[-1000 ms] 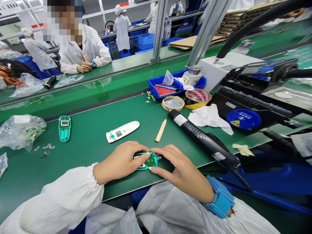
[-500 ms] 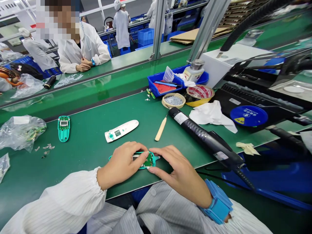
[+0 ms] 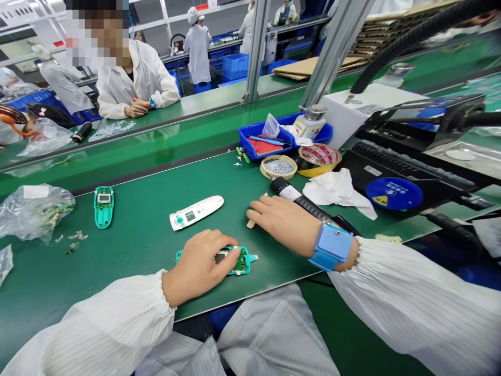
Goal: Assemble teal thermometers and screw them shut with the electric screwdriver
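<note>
Pressed to the green table, a teal plastic housing with a circuit board [image 3: 243,261] is held under my left hand [image 3: 203,266], the thumb bent over the board. A pale pointed tip sticks out of its right end. My right hand [image 3: 284,222] is above a wooden-handled pick [image 3: 251,224], fingers stretched out and thumb hidden; the pick's middle is covered. Just beyond my left hand lies a white device cover [image 3: 197,212] with a small window and teal buttons. Farther left rests another teal housing with a board [image 3: 104,208].
A black electric screwdriver [image 3: 305,201] lies beside my right hand. Behind it stand a dish of small screws [image 3: 278,166], a tape roll [image 3: 319,156] and a blue bin [image 3: 250,149]. Plastic bags [image 3: 35,211] lie left. A person in white [image 3: 136,78] sits across the table.
My right hand has left the teal housing and moved up and right to the wooden-handled pick. My left hand stays on the housing.
</note>
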Demonstrator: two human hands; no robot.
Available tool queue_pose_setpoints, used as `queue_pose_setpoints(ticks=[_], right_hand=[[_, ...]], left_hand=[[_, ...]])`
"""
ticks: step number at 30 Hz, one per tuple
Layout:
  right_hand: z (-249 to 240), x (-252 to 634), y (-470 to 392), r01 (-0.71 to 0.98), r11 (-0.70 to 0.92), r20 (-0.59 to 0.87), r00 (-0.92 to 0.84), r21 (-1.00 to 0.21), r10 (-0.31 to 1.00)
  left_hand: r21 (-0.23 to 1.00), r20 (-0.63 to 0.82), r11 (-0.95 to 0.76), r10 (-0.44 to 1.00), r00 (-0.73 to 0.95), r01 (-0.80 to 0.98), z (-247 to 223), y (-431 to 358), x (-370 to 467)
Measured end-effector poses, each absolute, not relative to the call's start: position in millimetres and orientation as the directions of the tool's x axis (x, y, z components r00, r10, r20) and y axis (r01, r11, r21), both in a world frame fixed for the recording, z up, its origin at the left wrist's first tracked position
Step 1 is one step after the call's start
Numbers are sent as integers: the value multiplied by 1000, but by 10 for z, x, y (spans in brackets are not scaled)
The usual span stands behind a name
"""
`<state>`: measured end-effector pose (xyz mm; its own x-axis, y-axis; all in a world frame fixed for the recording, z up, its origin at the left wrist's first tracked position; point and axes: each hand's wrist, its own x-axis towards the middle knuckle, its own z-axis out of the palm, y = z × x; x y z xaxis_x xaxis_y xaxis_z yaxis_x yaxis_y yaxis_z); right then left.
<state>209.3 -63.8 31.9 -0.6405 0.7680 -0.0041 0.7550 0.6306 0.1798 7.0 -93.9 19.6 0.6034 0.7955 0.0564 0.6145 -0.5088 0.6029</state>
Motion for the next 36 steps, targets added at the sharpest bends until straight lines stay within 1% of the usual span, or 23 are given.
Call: queue_pose_setpoints(ticks=[2, 4, 6, 7, 8, 9, 10, 11, 12, 13, 14, 15, 18, 19, 21, 23, 25, 29, 36], right_hand=[[339, 2064, -612, 718, 665, -51, -671, 203, 740], [341, 2080, -626, 706, 683, -44, -688, 190, 724], [335, 2130, -685, 716, 685, 16, -693, 136, 721], [333, 2158, -735, 730, 678, 86, -683, 83, 725], [333, 2183, -797, 752, 659, 187, -648, 7, 738], [333, 2203, -870, 776, 624, 300, -576, -94, 761], [328, 2216, -948, 785, 578, 406, -464, -224, 787], [315, 2222, -1027, 767, 526, 480, -328, -367, 814], [291, 2222, -1102, 726, 472, 512, -191, -501, 837], [254, 2216, -1167, 677, 423, 510, -81, -602, 856], [207, 2204, -1221, 636, 382, 484, -15, -670, 875], [153, 2187, -1262, 607, 353, 453, 13, -712, 892], [20, 2103, -1343, 549, 290, 370, 38, -784, 928], [3, 2065, -1366, 497, 277, 353, 64, -822, 933], [15, 1981, -1422, 341, 286, 342, 117, -895, 932], [59, 1904, -1483, 206, 321, 347, 109, -924, 931], [92, 1847, -1534, 155, 350, 362, 55, -924, 931], [58, 1806, -1565, 186, 363, 370, 2, -913, 929], [-9, 1786, -1525, 215, 343, 343, -38, -915, 939]], left_hand=[[605, 66, -509, 799, 598, 613, 185, -941, 69], [610, 71, -506, 802, 593, 610, 174, -943, 66], [615, 74, -504, 802, 593, 606, 167, -943, 66], [617, 73, -504, 801, 594, 604, 165, -941, 67], [620, 73, -504, 800, 595, 602, 164, -938, 69], [623, 73, -504, 799, 598, 598, 164, -934, 72], [624, 72, -505, 797, 600, 596, 165, -930, 76], [624, 71, -505, 796, 601, 596, 166, -926, 79], [624, 69, -507, 794, 604, 595, 167, -922, 83], [622, 68, -509, 792, 606, 595, 168, -919, 85], [619, 68, -512, 791, 608, 595, 169, -918, 87], [616, 71, -516, 789, 610, 595, 169, -919, 87], [612, 90, -527, 787, 610, 590, 166, -929, 80], [610, 99, -532, 787, 609, 588, 164, -932, 77], [602, 119, -546, 782, 611, 582, 154, -935, 71], [591, 143, -566, 775, 616, 575, 142, -932, 69], [581, 164, -584, 766, 621, 567, 129, -927, 70], [561, 182, -607, 754, 631, 563, 120, -925, 74], [551, 152, -604, 751, 643, 576, 136, -926, 66]])
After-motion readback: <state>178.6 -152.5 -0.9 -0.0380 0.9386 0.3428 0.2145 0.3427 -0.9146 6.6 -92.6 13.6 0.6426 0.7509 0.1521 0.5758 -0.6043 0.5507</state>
